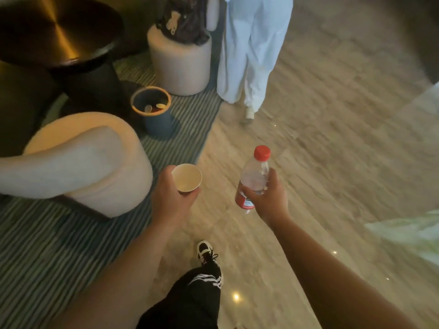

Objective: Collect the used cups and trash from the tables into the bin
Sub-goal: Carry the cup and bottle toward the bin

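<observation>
My left hand [169,198] grips a paper cup [187,177], held upright with its pale inside showing. In my right hand [266,195] is a clear plastic bottle [255,176] with a red cap and red label, tilted slightly, fingers curled round its lower half. A small dark bin with an orange rim [152,109] stands on the striped carpet ahead and to the left, well beyond both hands. A couple of cups lie inside it.
A round cream armchair [95,157] sits left of my left hand. Behind the bin are a dark round table [54,36] and a cream stool [180,60] with a bag on it. A person in white trousers [249,55] walks ahead on the stone floor.
</observation>
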